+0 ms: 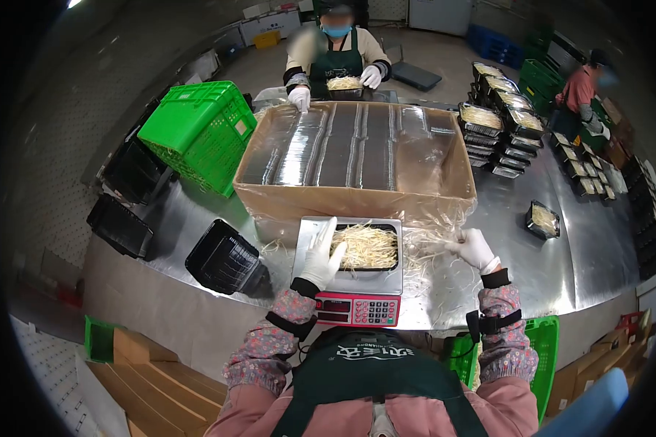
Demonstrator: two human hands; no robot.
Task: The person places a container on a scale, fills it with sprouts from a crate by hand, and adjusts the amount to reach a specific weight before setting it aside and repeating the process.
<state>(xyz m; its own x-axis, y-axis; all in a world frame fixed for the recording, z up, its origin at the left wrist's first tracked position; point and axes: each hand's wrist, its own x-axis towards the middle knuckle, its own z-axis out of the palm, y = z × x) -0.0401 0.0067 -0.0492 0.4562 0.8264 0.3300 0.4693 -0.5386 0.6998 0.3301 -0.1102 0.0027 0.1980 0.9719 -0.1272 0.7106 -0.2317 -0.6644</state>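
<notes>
Counter: steel, wide, loose sprouts scattered across the middle.
Box: big cardboard one, lined with clear film, right behind the scale.
Crate: green, tipped at the counter's far left.
Scale: at the near edge, red keypad facing us.
Tray: black, sitting on the scale, heaped with sprouts.
Left hand: white glove, fingers spread flat on the tray's left edge and the sprouts, gripping nothing.
Right hand: gloved, fingers pinched on loose sprouts beside the scale.
Co-worker: across the counter, gloved hands at another tray.
</notes>
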